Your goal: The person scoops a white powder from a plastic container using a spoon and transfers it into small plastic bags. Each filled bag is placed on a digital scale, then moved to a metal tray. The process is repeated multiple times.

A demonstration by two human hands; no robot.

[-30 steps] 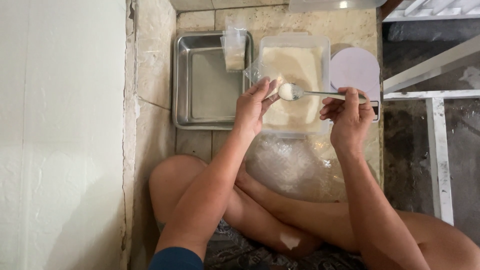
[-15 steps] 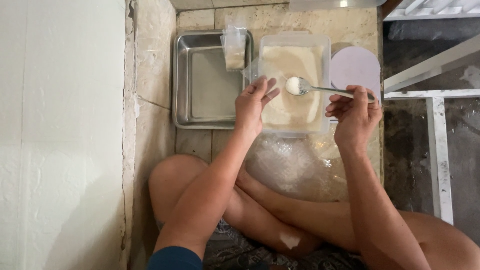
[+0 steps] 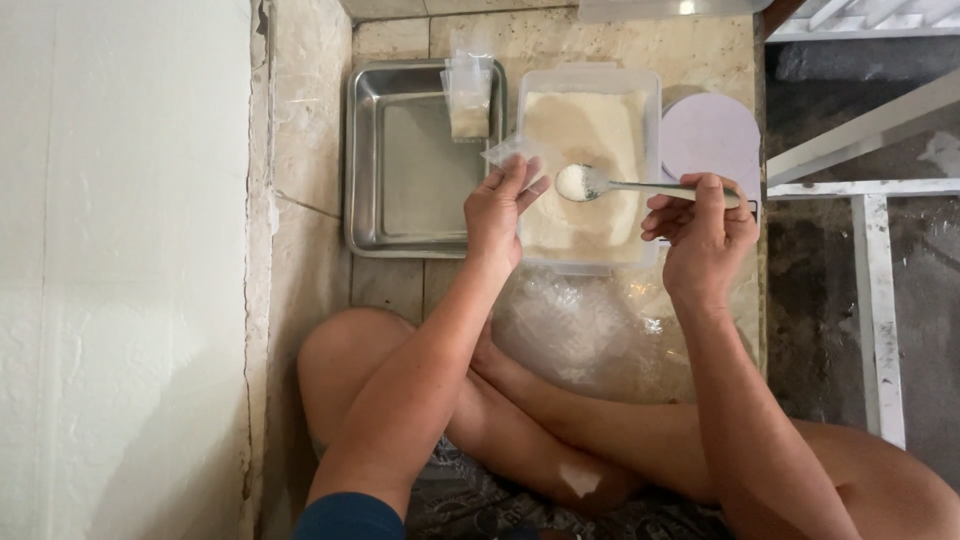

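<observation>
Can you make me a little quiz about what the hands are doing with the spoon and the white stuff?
1. Which hand holds the spoon?
2. True or false: the spoon's bowl is empty.
3. What stands to the left of the plastic tub: A a metal tray, B a red bucket, C a book?

Key:
1. The right hand; the left hand holds a small clear bag.
2. False: it carries white powder.
3. A, the metal tray.

my spoon [image 3: 640, 187]: silver, heaped white
my tub [image 3: 590, 80]: clear, cream powder
tray [image 3: 400, 215]: grey steel
lid [image 3: 712, 135]: pale lilac
</observation>
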